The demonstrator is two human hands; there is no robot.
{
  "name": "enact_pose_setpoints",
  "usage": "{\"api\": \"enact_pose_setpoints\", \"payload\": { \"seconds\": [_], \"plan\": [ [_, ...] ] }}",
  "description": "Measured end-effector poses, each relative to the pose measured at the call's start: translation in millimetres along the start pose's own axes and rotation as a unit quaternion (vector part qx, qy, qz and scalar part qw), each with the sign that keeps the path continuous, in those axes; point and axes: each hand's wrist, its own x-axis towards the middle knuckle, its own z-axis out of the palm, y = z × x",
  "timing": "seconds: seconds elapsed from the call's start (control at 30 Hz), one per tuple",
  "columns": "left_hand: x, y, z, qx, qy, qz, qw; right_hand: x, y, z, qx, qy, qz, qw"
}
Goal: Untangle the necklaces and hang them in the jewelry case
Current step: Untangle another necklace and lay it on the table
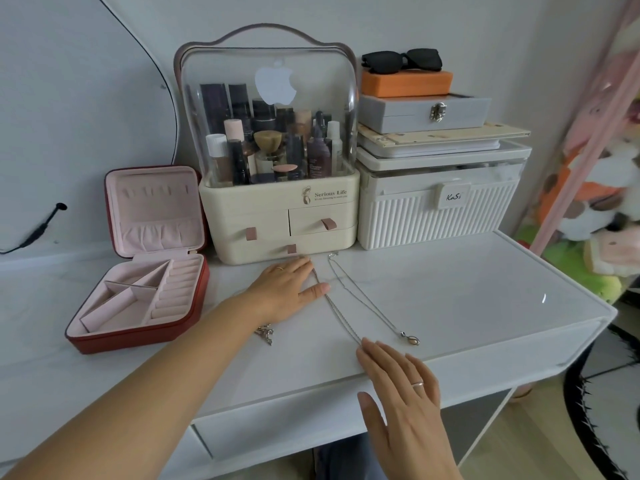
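Two necklaces lie stretched side by side on the tabletop (pixel 467 299), running from the back edge toward the front. One is a darker chain (pixel 334 308). Just to its right is a silver chain (pixel 372 311) ending in a pendant (pixel 411 340). The two look apart along their length. A small cluster (pixel 265 335) sits by the left wrist; what it joins I cannot tell.

The left hand (pixel 287 292) lies flat with straight fingers, pressing the darker chain's far end. The right hand (pixel 401 393) is also flat and grips nothing, one fingertip at the chain's near end by the front edge.

The best way is probably to pinch one end and lift it clear without dragging the silver chain. The case (pixel 138 306) stands open at the left edge, with the hooks in its lid bare.
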Motion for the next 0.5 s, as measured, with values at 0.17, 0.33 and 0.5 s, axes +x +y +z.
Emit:
{"api": "enact_pose_setpoints", "payload": {
  "seconds": [0.17, 0.33, 0.5],
  "plan": [
    [5, 2, 3, 0.019, 0.015, -0.015, 1.0, 1, -1, -1, 0.008, -0.006, 0.011, 1.0],
    [3, 8, -2, -0.016, 0.045, -0.03, 0.998, 2, -3, -3, 0.015, -0.019, 0.017, 1.0],
    [-38, -14, -16, -0.103, 0.089, -0.033, 0.99, 12, -19, 0, 0.028, -0.022, -0.001, 0.999]
  ]
}}
